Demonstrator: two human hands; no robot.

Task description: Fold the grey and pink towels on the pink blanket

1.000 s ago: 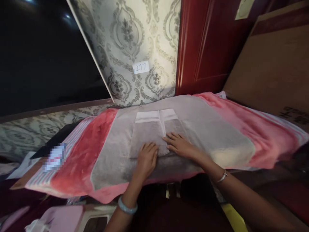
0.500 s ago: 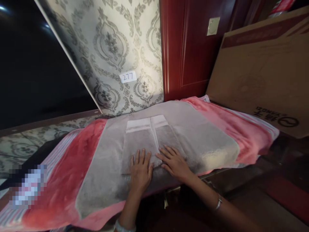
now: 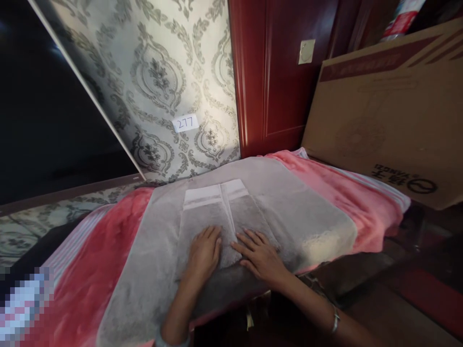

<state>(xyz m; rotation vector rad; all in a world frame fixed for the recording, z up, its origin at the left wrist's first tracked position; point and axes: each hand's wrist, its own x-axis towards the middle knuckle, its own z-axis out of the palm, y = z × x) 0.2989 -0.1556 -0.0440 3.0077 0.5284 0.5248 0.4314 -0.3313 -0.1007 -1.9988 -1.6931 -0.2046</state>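
A small grey towel point(image 3: 213, 212), folded into two narrow panels with pale bands at the far end, lies on a larger grey towel point(image 3: 307, 212). My left hand point(image 3: 202, 253) rests flat on the near end of the left panel, fingers together and stretched out. My right hand point(image 3: 258, 253) lies flat on the near end of the right panel, fingers spread. Neither hand grips anything. Both towels lie on a pink and red blanket point(image 3: 97, 270) covering a low surface.
A large cardboard box point(image 3: 387, 120) leans at the right, close to the blanket's edge. A red wooden door point(image 3: 282, 72) and patterned wallpaper with a "277" label point(image 3: 185, 123) stand behind. A dark panel point(image 3: 47, 120) fills the left. Dark floor point(image 3: 415, 299) lies lower right.
The view has swung right and down. My left hand went from curled at the towel's near edge to lying flat on it. My right hand stays flat on the right panel.
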